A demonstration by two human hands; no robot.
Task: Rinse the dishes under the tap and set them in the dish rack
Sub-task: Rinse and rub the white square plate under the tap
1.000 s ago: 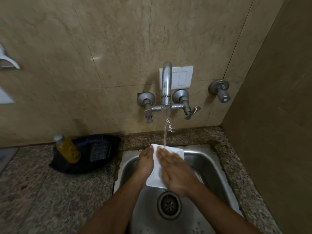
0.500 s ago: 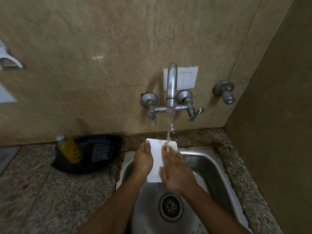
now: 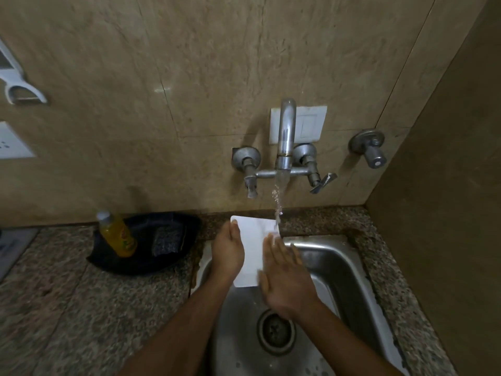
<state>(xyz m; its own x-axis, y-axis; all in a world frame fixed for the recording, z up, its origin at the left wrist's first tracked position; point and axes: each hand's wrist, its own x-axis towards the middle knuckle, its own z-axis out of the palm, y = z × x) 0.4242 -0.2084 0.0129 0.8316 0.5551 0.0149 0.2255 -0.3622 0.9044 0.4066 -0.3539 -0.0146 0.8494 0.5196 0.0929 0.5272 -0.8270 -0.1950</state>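
Flat white rectangular plastic board (image 3: pixel 253 249) held over the steel sink (image 3: pixel 349 270), long axis pointing away toward the running chrome tap (image 3: pixel 284 139), left hand (image 3: pixel 227 252) gripping its left edge, right hand (image 3: pixel 284 278) laid flat, fingers straight, across the right side under the stream.

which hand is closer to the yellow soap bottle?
Left. The left hand holds the white plate on the side facing the yellow soap bottle; the right hand is farther, across the plate.
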